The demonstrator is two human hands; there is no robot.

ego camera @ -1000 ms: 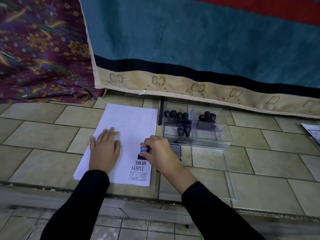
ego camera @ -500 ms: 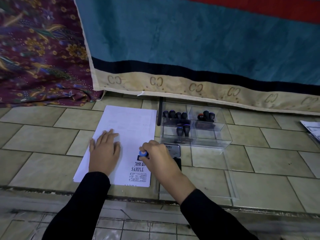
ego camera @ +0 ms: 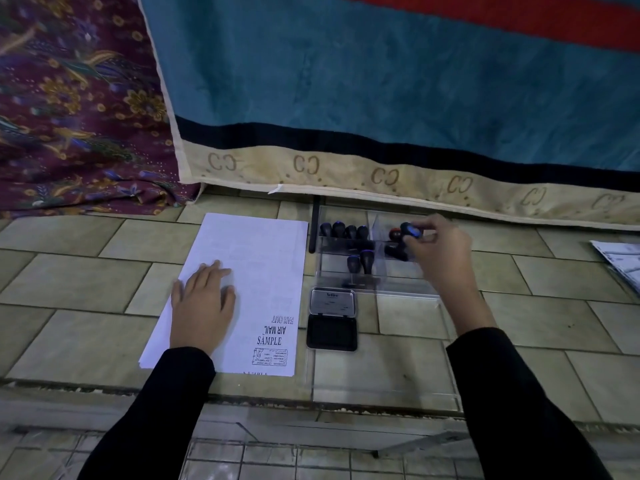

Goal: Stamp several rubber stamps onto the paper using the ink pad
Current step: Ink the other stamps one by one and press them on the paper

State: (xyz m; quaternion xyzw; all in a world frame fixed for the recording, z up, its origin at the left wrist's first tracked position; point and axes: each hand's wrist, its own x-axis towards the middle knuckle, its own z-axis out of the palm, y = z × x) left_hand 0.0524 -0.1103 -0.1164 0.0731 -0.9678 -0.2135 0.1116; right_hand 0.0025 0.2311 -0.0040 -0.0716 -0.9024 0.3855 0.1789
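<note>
- So the right hand (ego camera: 440, 251) went from the paper (ego camera: 263, 258) to the clear box (ego camera: 408, 293), fingers pinching a blue-topped stamp (ego camera: 409, 230) over its right compartment.
- Left compartment held more stamps (ego camera: 346, 232), standing upright.
- The left hand (ego camera: 202, 303) lay flat on the paper, ink pad (ego camera: 331, 332) open just beside.

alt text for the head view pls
A person's right hand pinches a blue-topped stamp at the clear stamp box, while the left hand lies flat on the paper. The paper shows SAMPLE, AIR MAIL and FAX OUT prints; an open ink pad lies beside it.
</note>
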